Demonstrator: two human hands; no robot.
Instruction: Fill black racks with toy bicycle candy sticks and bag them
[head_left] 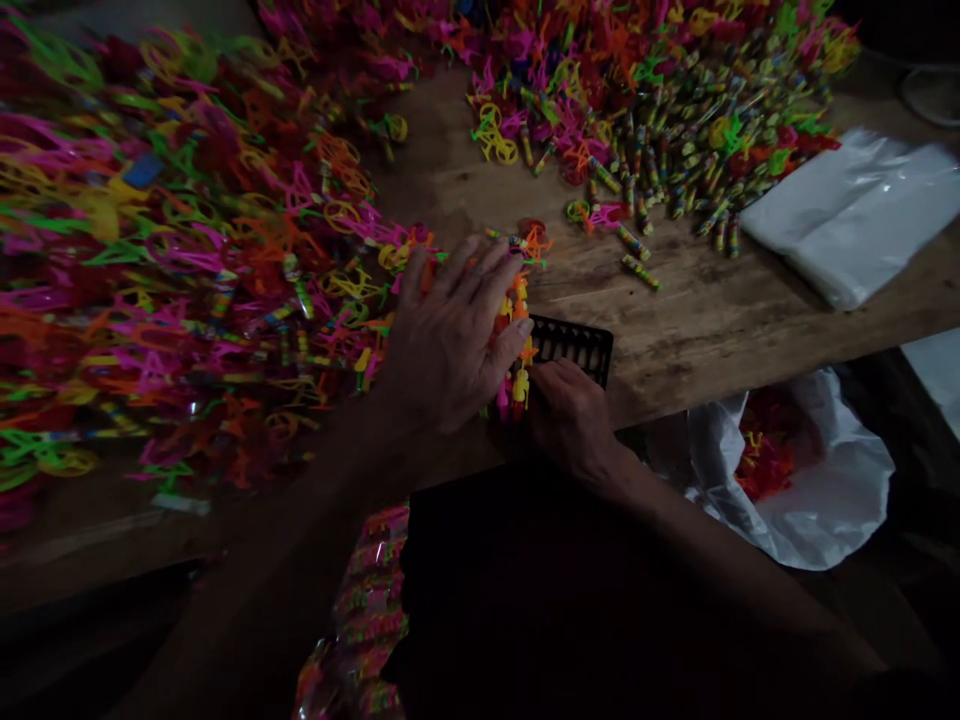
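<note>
The left hand [450, 340] is lying flat with its fingers [480, 270] spread wide, pressing down on a small bunch of bright plastic toys [517, 300] on the wooden counter [675, 330]. Its grip is open, and it is not closing around anything; the palm and fingers are just resting on top of the toys. The little bunch is sitting near the front edge of the counter, right between the two hands.

The right hand [574, 415] is sitting at the counter's front edge, just beside the left hand. It is touching the near side of a black plastic tray [581, 345] with many small slots. Its fingers are curled down against the tray, but it is too dark to tell if they are really holding it.

To the left, a very big pile of pink, orange, green and yellow toys [187, 250] is covering most of the counter. At the back, another pile of colourful toys [600, 70] is lying next to a heap of small striped sticks [690, 150]. A few loose sticks [637, 265] are lying apart from the heap, closer to the hands.

A stack of clear plastic bags [847, 215] is lying on the right side of the counter. Below the counter edge, a white bag [810, 490] is standing open with red and orange toys inside. A shiny packet of toys [367, 600] is lying low down, close to the person.
</note>
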